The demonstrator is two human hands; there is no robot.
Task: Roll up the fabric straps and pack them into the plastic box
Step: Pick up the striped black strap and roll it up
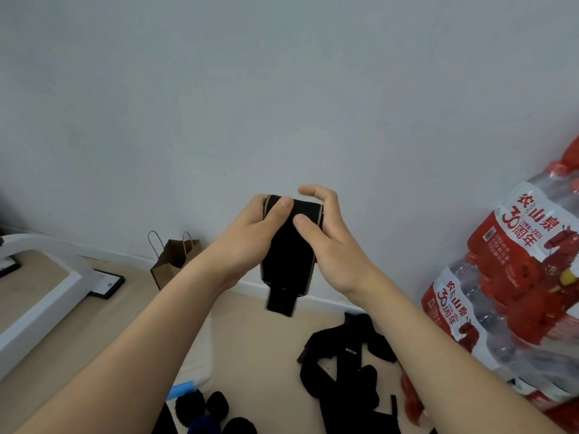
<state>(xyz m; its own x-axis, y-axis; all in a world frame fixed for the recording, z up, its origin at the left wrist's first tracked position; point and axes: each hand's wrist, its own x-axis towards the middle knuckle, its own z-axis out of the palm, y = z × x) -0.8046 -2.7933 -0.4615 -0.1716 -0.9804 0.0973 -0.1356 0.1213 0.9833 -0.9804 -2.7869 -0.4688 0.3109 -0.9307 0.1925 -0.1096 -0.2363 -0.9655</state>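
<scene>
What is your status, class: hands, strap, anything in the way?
Left hand and right hand both grip the black strap, held up, tail hanging loose. More straps lie unrolled on the floor. Nothing blocks the hands.

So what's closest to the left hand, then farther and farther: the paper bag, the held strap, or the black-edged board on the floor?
1. Held strap: gripped by the left hand.
2. Paper bag: on the floor, to its left.
3. Black-edged board: farther left, beyond the bag.
</scene>
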